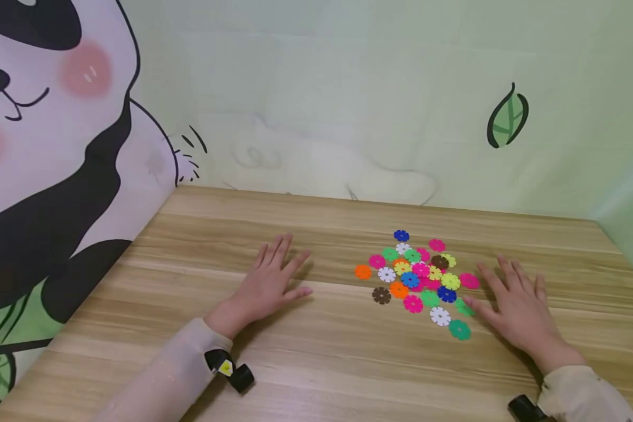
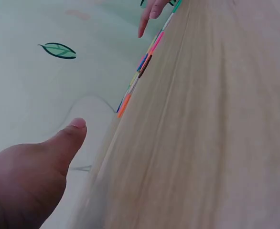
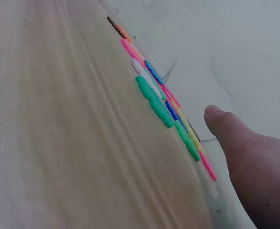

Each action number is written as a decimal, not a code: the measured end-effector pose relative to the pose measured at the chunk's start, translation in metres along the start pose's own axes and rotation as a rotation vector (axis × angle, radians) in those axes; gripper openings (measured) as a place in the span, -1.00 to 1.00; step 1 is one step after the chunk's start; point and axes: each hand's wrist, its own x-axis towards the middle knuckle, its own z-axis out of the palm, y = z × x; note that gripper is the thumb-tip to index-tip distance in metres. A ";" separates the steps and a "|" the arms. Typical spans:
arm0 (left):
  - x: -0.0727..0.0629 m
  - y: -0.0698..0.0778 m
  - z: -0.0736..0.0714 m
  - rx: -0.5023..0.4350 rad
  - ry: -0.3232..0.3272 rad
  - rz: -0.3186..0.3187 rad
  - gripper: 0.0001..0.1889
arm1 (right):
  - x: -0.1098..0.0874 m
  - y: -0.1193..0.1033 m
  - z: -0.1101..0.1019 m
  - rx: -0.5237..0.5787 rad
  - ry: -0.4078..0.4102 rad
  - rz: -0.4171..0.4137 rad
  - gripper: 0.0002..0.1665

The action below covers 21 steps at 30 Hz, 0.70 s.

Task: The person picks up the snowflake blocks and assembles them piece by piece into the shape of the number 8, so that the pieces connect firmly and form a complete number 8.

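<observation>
Many flat, notched plastic discs lie in a loose pile on the wooden table, right of centre in the head view. Among them are an orange disc at the left edge, a white disc, a teal-green disc in front and a dark blue disc at the back. My left hand lies left of the pile, fingers spread, apart from the discs. To the right of the pile is my right hand, also spread; its thumb is close to a green disc. Neither hand holds anything.
The wood-grain table meets a pale green wall at its back edge. A large painted panda covers the wall on the left. Small black wrist cameras are strapped at both cuffs, the left camera touching or near the tabletop.
</observation>
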 end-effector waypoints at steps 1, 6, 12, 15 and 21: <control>0.000 0.000 -0.001 -0.001 0.004 0.004 -0.23 | 0.000 -0.001 -0.001 0.000 0.004 -0.003 -0.07; 0.002 0.004 -0.006 0.007 0.052 0.049 -0.25 | 0.002 -0.004 -0.005 -0.007 0.035 -0.029 -0.12; 0.007 0.010 -0.016 0.022 0.111 0.117 -0.27 | 0.004 -0.004 -0.016 -0.038 0.090 -0.047 -0.14; 0.009 0.012 -0.021 0.034 0.139 0.150 -0.28 | 0.004 -0.005 -0.021 -0.030 0.108 -0.052 -0.15; 0.016 0.018 -0.027 0.045 0.206 0.229 -0.32 | 0.005 -0.013 -0.029 0.008 0.177 -0.112 -0.24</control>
